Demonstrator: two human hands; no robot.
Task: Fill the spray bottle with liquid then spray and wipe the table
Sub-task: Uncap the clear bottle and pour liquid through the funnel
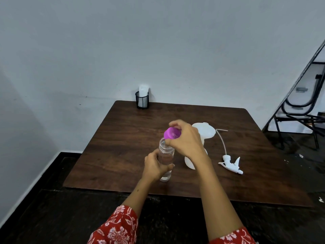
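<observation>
Spray bottle (202, 136) stands behind right hand (186, 140) pinching purple cap (172, 133); left hand (155, 166) grips clear bottle (166, 155)

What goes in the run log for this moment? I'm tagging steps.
step: uncapping | left hand: grips clear bottle | right hand: holds purple cap off mouth | trigger head: lying on table

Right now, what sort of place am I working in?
Probably a plain indoor room, maybe a small office or café corner. A dark wooden table sits against a bare grey-white wall, a black mesh holder stands at its far edge, and black metal-framed chairs sit to the right.
</observation>
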